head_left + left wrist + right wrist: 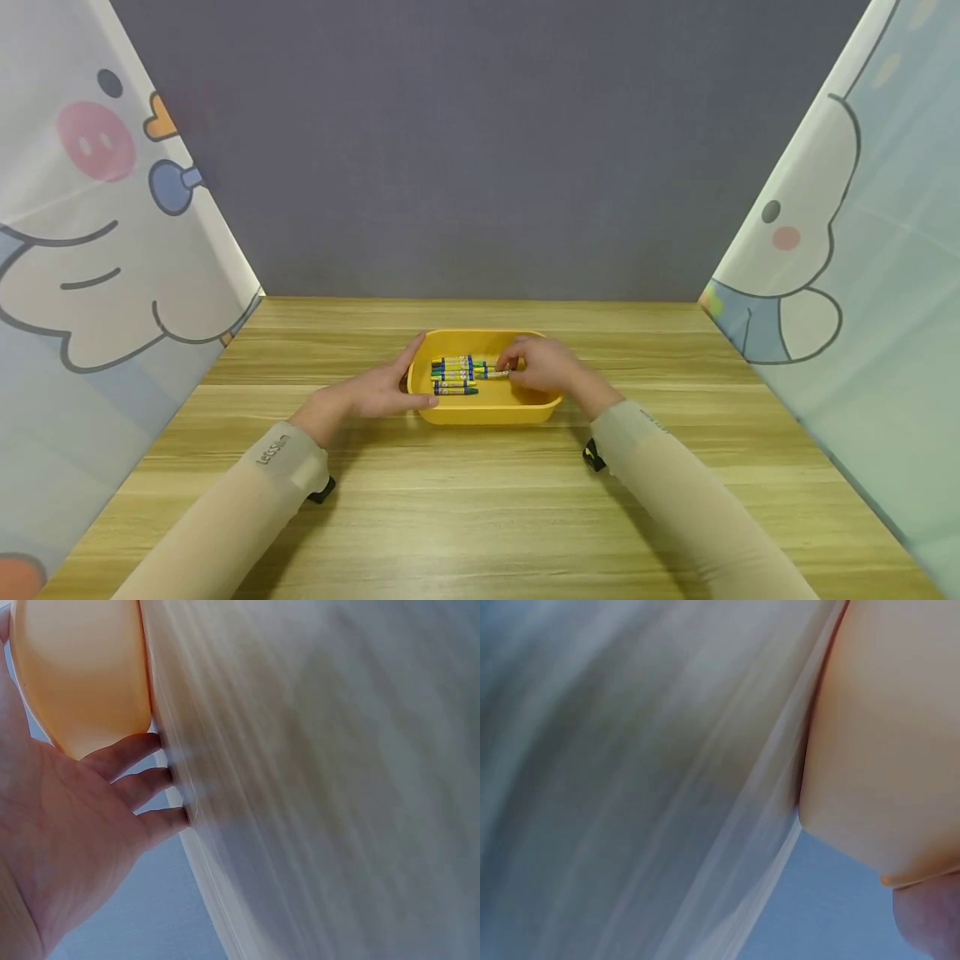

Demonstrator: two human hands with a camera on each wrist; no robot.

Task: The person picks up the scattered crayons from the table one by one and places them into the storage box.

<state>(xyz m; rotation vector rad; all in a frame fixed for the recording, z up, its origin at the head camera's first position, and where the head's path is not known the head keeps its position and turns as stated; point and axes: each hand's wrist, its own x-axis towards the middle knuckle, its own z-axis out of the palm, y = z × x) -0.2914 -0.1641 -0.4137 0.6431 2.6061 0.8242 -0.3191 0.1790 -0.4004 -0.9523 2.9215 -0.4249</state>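
A yellow plastic tray point(483, 414) holds several crayons point(453, 368) in printed blue, yellow and white wrappers, lined up side by side in its left half. My left hand point(382, 392) rests against the tray's left end, thumb along the near rim and fingers spread, fairly straight, at the end wall. In the left wrist view its fingertips point(176, 816) reach down to the tabletop beside the tray. Reaching over the right rim, my right hand point(543, 364) pinches a crayon point(492, 375) low inside the tray. The right wrist view shows the tray's outer wall point(877, 742) and only part of that hand point(930, 915).
The tray stands on a wood-grain table point(450, 500). A dark grey panel point(480, 150) rises behind the table. Light cloths with cartoon animals hang at the left point(112, 275) and right point(862, 375).
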